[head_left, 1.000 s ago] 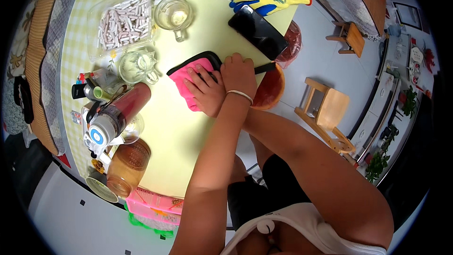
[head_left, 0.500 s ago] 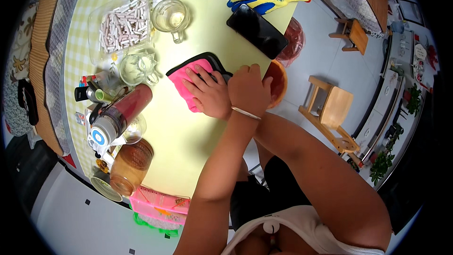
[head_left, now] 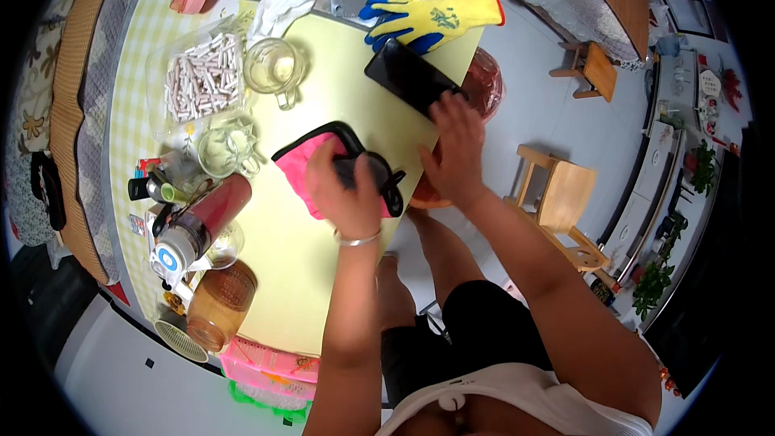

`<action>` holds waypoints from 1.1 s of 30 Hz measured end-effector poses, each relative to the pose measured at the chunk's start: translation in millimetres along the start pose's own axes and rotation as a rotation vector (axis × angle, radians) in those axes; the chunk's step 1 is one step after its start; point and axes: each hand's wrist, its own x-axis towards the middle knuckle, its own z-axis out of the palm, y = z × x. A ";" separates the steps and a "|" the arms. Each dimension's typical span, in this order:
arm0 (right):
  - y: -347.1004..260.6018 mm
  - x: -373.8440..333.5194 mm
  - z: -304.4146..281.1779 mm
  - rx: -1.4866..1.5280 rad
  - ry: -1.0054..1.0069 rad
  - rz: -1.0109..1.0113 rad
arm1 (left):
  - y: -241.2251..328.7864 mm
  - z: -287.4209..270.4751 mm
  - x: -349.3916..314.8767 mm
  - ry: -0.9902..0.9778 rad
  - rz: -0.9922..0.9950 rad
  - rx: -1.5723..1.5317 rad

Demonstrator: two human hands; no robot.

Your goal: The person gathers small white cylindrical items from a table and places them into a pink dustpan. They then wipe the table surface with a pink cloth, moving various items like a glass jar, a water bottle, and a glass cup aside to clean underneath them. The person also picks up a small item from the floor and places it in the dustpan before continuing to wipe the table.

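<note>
A pink cloth piece with black trim (head_left: 297, 168) lies flat on the pale yellow tabletop. A dark rounded panel and a small black loop show at its right end. My left hand (head_left: 347, 194), with a bracelet at the wrist, is over the pink piece. Its thumb stands apart from its curled fingers, and they seem to touch the cloth. My right hand (head_left: 458, 149) is raised at the table's right edge, fingers spread and slightly blurred, holding nothing. Its fingertips overlap the lower corner of a black phone (head_left: 408, 74). Partly hidden below that hand is an orange bowl (head_left: 429, 194).
Blue and yellow work gloves (head_left: 452, 18) and a white cloth (head_left: 295, 2) lie at the far side. Along the left stand a tray of small white sticks (head_left: 203, 77), glass mugs (head_left: 274, 71), a red flask (head_left: 214, 210) and an amber jar (head_left: 219, 299). Wooden chairs (head_left: 565, 190) stand right.
My crossed arms have come apart. My right hand has left the cloth and moved right; my left hand has moved left onto it. More of the dark panel shows, and the view has shifted.
</note>
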 end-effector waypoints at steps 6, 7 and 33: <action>28.1 44.9 14.7 0.008 -0.090 0.040 | -84.7 -25.4 -71.8 -0.068 -0.005 0.434; 28.3 48.1 19.6 -0.010 -0.061 0.037 | -88.0 -24.9 -76.4 -0.079 -0.001 0.477; 61.7 219.2 -7.4 0.080 -0.273 0.319 | -96.3 -28.7 -80.7 -0.206 -0.125 0.528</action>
